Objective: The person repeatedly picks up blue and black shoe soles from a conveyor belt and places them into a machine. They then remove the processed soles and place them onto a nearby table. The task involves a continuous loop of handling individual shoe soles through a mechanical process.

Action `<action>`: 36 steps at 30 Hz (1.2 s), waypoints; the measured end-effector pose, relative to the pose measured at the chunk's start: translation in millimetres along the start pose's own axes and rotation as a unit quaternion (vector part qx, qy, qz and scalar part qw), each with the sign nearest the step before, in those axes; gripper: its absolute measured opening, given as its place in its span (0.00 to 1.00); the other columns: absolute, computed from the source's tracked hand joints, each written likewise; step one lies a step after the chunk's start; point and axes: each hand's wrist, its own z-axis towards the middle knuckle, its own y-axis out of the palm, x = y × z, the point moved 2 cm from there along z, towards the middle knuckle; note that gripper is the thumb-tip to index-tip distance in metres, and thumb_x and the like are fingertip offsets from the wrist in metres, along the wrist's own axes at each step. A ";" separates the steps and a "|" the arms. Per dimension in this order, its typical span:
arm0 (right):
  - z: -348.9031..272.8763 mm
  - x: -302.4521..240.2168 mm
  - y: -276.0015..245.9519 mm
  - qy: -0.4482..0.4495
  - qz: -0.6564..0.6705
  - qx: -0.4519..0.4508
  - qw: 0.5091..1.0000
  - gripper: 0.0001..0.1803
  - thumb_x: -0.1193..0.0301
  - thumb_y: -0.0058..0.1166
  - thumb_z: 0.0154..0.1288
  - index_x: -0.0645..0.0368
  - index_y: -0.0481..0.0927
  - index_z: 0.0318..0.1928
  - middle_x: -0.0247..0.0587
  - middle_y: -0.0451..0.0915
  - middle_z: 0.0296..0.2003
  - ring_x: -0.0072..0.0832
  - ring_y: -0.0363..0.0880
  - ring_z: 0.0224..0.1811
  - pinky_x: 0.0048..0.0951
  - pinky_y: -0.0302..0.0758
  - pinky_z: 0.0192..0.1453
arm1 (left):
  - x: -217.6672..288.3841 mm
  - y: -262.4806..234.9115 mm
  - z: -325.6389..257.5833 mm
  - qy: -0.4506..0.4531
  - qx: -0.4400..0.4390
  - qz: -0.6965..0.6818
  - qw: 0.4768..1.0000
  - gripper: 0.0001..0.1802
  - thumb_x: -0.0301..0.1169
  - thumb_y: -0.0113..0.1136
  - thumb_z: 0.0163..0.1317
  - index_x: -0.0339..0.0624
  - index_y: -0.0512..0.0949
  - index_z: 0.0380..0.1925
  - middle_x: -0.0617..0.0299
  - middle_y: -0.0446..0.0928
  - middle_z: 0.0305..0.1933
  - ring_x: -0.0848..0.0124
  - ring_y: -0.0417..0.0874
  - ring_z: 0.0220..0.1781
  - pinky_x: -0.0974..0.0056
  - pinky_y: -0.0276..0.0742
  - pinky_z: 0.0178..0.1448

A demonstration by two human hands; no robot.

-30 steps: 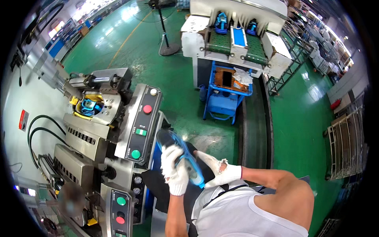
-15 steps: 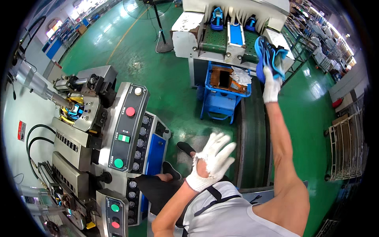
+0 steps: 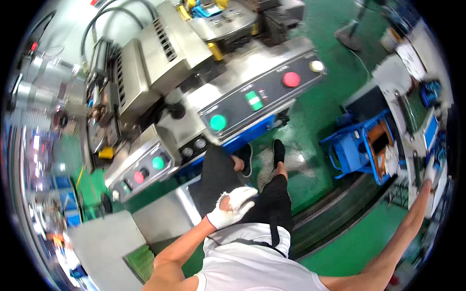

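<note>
My left hand [image 3: 232, 207], in a white knit glove with a torn patch at the back, is held in front of my waist. Its fingers are stretched out and nothing is in it. My right arm reaches far out to the right, and the gloved right hand [image 3: 430, 173] is small and blurred near the rim of the view. A blue shoe [image 3: 441, 154] is at its fingers, against the conveyor machine; the grip itself is hard to make out. Farther along the machine another blue shoe [image 3: 430, 92] sits on the green belt [image 3: 410, 114].
A metal press with a control panel [image 3: 262, 94] of coloured buttons stands ahead on the left; a blue shoe part [image 3: 206, 9] is in its far station. A blue cart [image 3: 352, 150] stands before the conveyor. A dark track [image 3: 330, 218] runs along the floor. A metal table [image 3: 104, 242] is at lower left.
My view has swung left, so the press now fills the upper left and the conveyor lies at the right rim. The left hand is lower at my waist, its fingers less spread.
</note>
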 end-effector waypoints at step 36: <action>-533.0 -452.6 235.2 -0.403 -0.070 -0.540 0.735 0.36 0.56 0.59 0.78 0.61 0.67 0.78 0.56 0.79 0.67 0.41 0.84 0.59 0.41 0.81 0.62 | -106.5 -1.7 -627.7 -0.860 0.118 0.023 0.496 0.41 0.63 0.72 0.54 0.39 0.83 0.54 0.43 0.87 0.55 0.46 0.88 0.59 0.46 0.81 0.63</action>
